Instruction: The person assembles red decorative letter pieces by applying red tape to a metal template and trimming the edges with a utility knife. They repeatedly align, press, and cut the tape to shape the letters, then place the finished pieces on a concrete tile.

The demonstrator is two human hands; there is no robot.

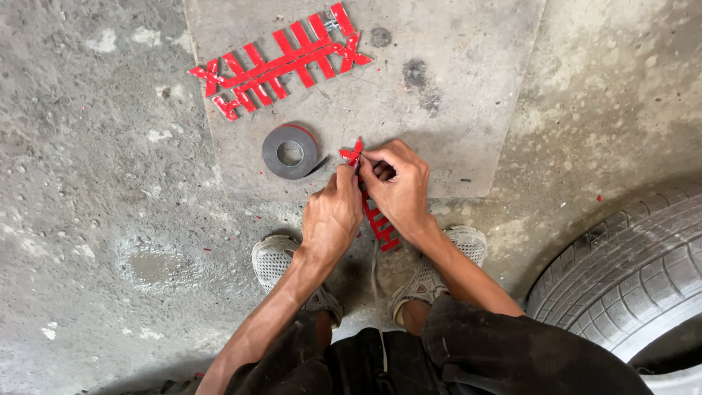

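Note:
Both my hands meet over the near edge of a grey board (pixel 453 80) on the concrete floor. My left hand (pixel 333 216) and my right hand (pixel 398 186) pinch a red cut-out strip piece (pixel 355 152); its notched lower part (pixel 379 225) hangs between my wrists. A grey tape roll (pixel 290 151) with a red edge lies flat just left of my hands. A finished-looking red strip pattern (pixel 281 64) with crossbars lies at the board's far side.
A car tyre (pixel 629 274) fills the lower right. My two grey shoes (pixel 272 260) sit below the board. A damp patch (pixel 150 267) marks the floor at left. Small red scraps dot the concrete.

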